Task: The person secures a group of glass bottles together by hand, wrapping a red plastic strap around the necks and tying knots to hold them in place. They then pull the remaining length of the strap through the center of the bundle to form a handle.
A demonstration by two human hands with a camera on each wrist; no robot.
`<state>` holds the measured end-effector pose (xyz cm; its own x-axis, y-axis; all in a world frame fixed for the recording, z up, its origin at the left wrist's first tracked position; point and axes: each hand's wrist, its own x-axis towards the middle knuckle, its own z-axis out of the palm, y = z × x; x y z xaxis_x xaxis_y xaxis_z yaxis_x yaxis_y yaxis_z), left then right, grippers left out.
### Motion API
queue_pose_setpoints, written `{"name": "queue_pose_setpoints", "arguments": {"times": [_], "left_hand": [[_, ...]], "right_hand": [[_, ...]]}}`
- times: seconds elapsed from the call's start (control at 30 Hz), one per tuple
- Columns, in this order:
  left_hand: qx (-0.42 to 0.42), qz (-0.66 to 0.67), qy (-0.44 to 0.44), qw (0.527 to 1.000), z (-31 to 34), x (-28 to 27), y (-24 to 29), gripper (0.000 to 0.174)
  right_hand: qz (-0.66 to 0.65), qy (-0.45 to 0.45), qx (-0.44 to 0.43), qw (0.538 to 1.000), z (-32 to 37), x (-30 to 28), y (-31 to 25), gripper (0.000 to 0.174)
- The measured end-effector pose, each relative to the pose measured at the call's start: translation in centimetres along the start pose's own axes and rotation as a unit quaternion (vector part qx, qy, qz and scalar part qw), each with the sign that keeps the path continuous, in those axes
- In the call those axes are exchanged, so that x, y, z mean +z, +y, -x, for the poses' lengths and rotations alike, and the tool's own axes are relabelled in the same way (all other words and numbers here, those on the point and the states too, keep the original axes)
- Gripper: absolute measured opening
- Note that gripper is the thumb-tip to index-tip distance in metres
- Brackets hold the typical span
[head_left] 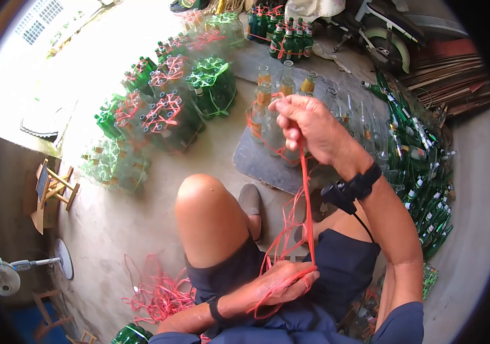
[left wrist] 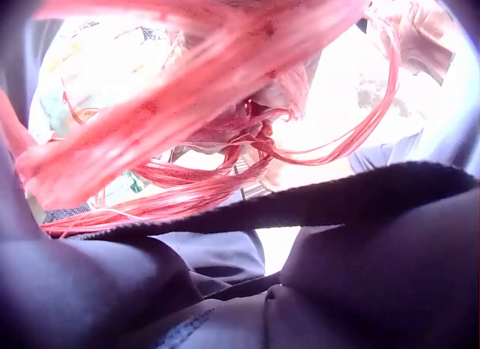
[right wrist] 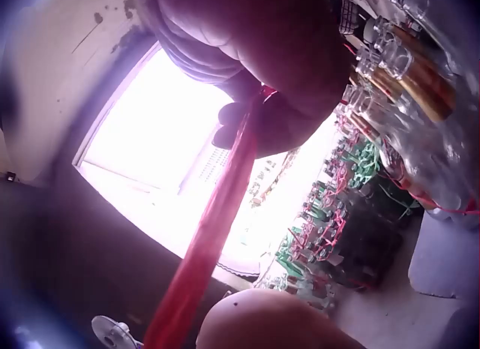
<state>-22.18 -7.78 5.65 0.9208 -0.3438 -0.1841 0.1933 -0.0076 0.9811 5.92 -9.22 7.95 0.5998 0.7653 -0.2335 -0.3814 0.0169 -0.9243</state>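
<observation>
The right hand [head_left: 309, 127] is raised in front of the clear bottles [head_left: 288, 86] and pinches the upper end of a red plastic strip [head_left: 308, 200]. In the right wrist view the strip [right wrist: 217, 214] hangs down from its curled fingers. Low over the lap, the left hand [head_left: 282, 282] grips the lower part of the strip, with looser strands trailing beside it. Red strands [left wrist: 187, 94] cross close in front of the left wrist view. Red string [head_left: 251, 125] also runs round the clear bottles, which stand upright on a grey board [head_left: 256, 163].
Tied bundles of bottles [head_left: 164, 112] stand on the floor at the left. Green bottles [head_left: 423, 166] lie piled at the right. A heap of red string [head_left: 162, 295], a fan [head_left: 4, 275] and a wooden stool [head_left: 58, 186] are at the lower left.
</observation>
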Motion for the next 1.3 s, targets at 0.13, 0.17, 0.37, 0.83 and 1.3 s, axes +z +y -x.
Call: {"name": "queue_pose_setpoints", "arguments": {"times": [0.13,0.17,0.37,0.83,1.3], "left_hand": [[-0.054,0.047,0.017,0.997,0.1,-0.6,0.0,0.032],[-0.066,0.063,0.025,0.996,0.2,-0.6,-0.2,0.033],[-0.096,0.089,0.111,0.985,-0.3,-1.4,-1.8,0.034],[-0.065,0.369,0.399,0.837,-4.8,-3.9,-7.3,0.027],[-0.145,0.232,0.405,0.872,-6.9,-5.4,-10.2,0.015]], "right_hand": [[0.002,0.052,0.006,0.999,-4.1,-1.9,-1.8,0.02],[0.002,0.051,0.007,0.999,-5.1,-2.1,-2.0,0.02],[0.17,0.062,-0.051,0.982,-7.8,-0.3,-2.3,0.024],[0.545,-0.139,-0.061,0.825,8.9,-0.4,5.1,0.024],[0.617,-0.109,-0.085,0.774,10.5,-9.0,0.4,0.019]]}}
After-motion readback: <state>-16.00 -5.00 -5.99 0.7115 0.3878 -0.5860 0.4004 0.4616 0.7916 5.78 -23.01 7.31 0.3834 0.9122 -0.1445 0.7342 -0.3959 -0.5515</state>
